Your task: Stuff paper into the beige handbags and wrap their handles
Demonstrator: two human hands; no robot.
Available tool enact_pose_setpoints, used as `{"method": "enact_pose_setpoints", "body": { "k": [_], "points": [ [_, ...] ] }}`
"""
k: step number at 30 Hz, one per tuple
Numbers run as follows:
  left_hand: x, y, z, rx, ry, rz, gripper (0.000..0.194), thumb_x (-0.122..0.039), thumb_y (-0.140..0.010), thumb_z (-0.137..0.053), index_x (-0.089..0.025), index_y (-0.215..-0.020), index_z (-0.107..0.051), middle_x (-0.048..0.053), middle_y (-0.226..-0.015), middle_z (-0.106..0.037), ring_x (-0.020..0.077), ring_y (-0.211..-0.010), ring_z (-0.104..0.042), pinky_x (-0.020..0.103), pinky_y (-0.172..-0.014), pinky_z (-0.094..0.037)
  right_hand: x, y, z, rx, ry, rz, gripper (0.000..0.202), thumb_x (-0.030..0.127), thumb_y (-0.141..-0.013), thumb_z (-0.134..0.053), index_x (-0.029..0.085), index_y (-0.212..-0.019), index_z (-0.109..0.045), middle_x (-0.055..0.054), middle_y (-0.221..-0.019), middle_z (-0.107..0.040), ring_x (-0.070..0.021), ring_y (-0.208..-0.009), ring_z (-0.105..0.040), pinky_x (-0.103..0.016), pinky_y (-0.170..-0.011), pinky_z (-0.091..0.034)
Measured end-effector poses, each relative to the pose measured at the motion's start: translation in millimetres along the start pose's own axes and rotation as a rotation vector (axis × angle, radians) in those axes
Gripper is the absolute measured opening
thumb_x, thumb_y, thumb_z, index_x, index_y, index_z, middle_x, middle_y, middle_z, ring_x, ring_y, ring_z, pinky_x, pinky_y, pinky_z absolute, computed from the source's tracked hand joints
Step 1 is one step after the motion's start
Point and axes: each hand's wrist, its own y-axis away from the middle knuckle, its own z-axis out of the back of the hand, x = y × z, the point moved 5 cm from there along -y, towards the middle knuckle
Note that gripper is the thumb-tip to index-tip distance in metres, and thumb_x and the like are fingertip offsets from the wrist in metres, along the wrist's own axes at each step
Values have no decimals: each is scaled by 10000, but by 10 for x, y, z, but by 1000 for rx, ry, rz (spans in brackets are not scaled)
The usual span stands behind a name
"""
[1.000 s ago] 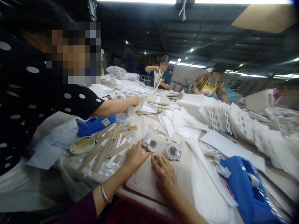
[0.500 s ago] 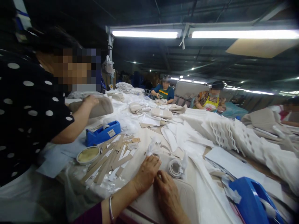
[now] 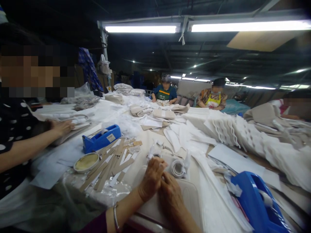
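Note:
Both hands meet over a beige padded piece [image 3: 189, 194] lying near the table's front edge. My left hand [image 3: 152, 176] has its fingers curled and pressed together beside a small clear-wrapped roll [image 3: 156, 152]; what its fingertips hold is hidden. My right hand [image 3: 170, 191] touches it from the right, fingers bent inward over the padded piece, their grip too small to make out. Just right of the fingers stands a rolled beige strap [image 3: 178, 168] in clear plastic.
A blue tape dispenser [image 3: 102, 139], a round tin [image 3: 86, 162] and loose strips [image 3: 114, 161] lie left. Another blue dispenser [image 3: 257, 200] is front right, near stacked white foam [image 3: 243, 129]. A person in polka dots [image 3: 14, 129] works at left; others sit across the table.
The view has shifted slightly right. My hands remain together, raised a little toward the rolls. The person at left has leaned away, one arm now lower over a flat bag.

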Motion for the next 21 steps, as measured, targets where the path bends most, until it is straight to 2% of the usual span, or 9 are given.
{"method": "enact_pose_setpoints", "body": {
  "k": [1, 2, 4, 6, 9, 11, 14, 16, 21],
  "points": [
    [-70, 40, -74, 82, 44, -73, 363, -62, -828, -363, -152, -1120, -560, 126, -1074, -578, 238, -1061, -510, 413, -971, -415, -6, 3, 6, -29, -28, -7, 285, 78, -827, -449, 152, -1029, -635, -122, -953, -644, -242, -883, -592, -389, -777, -525],
    [-93, 71, -146, 165, 84, -85, 369, -70, -834, -361, -152, -1135, -558, 119, -1059, -591, 229, -1041, -525, 396, -960, -433, -12, 8, 11, -52, -56, -13, 301, 73, -810, -450, 144, -1038, -634, -132, -970, -647, -247, -910, -595, -392, -801, -523],
    [-23, 99, -258, 290, 114, 30, 385, -74, -841, -356, -146, -1171, -540, 101, -1048, -607, 207, -1016, -544, 360, -946, -455, -28, 18, 4, -56, -110, -23, 373, 51, -782, -437, 147, -1089, -626, -140, -1049, -642, -246, -994, -591, -383, -866, -508],
    [88, 101, -312, 366, 72, 156, 385, -75, -849, -352, -148, -1182, -531, 85, -1076, -606, 196, -1033, -537, 341, -966, -445, -70, 30, -8, -34, -167, -46, 404, 36, -778, -412, 175, -1085, -636, -121, -1089, -637, -224, -1026, -594, -345, -892, -497],
    [132, 105, -335, 459, -45, 150, 344, -95, -866, -365, -156, -1157, -539, 81, -1143, -580, 203, -1105, -499, 331, -1021, -397, -168, 53, 4, -28, -266, -51, 345, 54, -800, -404, 201, -990, -652, -78, -1006, -653, -188, -949, -626, -274, -839, -506],
    [123, 141, -345, 482, -121, 135, 307, -125, -879, -382, -156, -1141, -539, 86, -1166, -564, 213, -1137, -480, 336, -1050, -367, -247, 73, 45, -63, -325, -64, 271, 83, -817, -420, 215, -922, -633, -53, -964, -641, -174, -899, -630, -249, -800, -502],
    [111, 254, -406, 480, -218, 109, 346, -175, -896, -394, -129, -1227, -484, 129, -1286, -507, 251, -1254, -401, 379, -1100, -312, -362, 111, 169, -260, -388, -165, 134, 169, -856, -446, 220, -795, -553, -28, -889, -581, -166, -825, -595, -253, -760, -480],
    [132, 343, -475, 464, -264, 89, 412, -230, -923, -376, -102, -1313, -413, 166, -1378, -439, 285, -1336, -316, 420, -1124, -275, -389, 128, 220, -382, -418, -229, 150, 238, -889, -451, 222, -748, -501, -12, -821, -530, -162, -769, -556, -259, -725, -459],
    [286, 430, -684, 473, -327, 77, 469, -343, -947, -368, -90, -1340, -398, 193, -1407, -426, 321, -1350, -316, 461, -1102, -309, -317, 110, 186, -525, -396, -227, 145, 331, -924, -464, 235, -844, -537, -28, -862, -545, -182, -803, -557, -270, -708, -440]
  ]
}}
